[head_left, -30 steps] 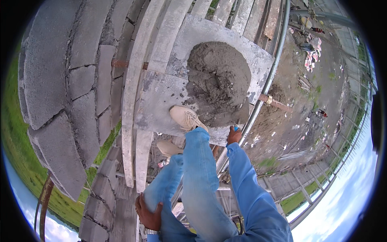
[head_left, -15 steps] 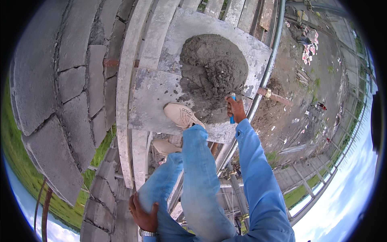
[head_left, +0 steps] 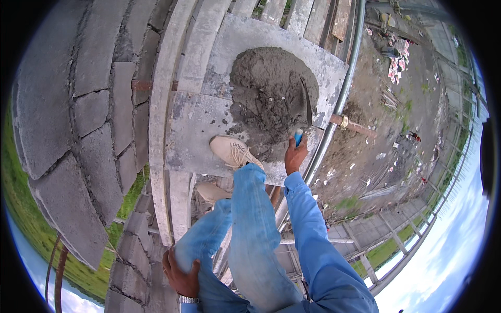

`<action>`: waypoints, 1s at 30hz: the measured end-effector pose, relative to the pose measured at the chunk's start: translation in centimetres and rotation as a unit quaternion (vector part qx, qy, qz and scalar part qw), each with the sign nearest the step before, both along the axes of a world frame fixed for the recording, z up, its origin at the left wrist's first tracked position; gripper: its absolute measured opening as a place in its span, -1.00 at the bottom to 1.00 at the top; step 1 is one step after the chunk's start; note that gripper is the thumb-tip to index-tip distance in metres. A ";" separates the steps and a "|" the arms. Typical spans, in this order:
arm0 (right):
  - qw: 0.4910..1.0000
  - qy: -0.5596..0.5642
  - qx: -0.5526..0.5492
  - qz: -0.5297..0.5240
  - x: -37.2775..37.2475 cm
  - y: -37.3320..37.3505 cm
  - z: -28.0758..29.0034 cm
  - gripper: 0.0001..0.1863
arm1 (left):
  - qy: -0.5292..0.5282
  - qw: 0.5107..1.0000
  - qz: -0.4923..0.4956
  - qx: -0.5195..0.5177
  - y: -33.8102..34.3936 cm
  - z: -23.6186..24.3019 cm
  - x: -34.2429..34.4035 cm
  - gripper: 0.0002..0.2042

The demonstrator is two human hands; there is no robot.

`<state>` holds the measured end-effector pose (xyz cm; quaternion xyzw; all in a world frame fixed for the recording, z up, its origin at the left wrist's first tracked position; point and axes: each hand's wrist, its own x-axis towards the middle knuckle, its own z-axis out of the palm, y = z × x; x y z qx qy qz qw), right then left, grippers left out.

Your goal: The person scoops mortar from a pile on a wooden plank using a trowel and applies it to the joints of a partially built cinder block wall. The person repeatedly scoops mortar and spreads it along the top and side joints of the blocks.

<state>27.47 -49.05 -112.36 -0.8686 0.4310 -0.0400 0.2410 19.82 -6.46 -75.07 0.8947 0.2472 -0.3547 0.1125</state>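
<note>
My right hand (head_left: pixel 296 152) is closed round the blue handle of a trowel (head_left: pixel 307 101). The trowel's thin dark blade stands edge-on at the right side of a grey mortar heap (head_left: pixel 269 78). Part of the blade near the handle is hard to make out. The mortar lies on a flat grey board (head_left: pixel 195 122), with loose crumbs around it. My left hand (head_left: pixel 182 275) rests on my bent left knee, thumb and fingers apart, holding nothing. One light shoe (head_left: pixel 229 150) stands on the board beside the mortar.
A wall of grey blocks (head_left: pixel 94 112) runs along the left, next to pale planks (head_left: pixel 162 130). A metal pipe rail (head_left: pixel 347 78) edges the platform on the right, joined to a rusty pipe (head_left: pixel 357 127). Far below lies littered ground (head_left: pixel 386 151). Gaps show between the planks.
My right hand has moved slightly left and down, and its wrist has turned. The trowel blade now shows upright along the mortar's right side. My left hand stays on the knee.
</note>
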 end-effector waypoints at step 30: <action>0.848 0.090 0.518 -0.060 7.0 -4.2 18.1 -0.81 | -0.189 0.896 0.364 -0.170 3.7 3.6 -4.8 -0.17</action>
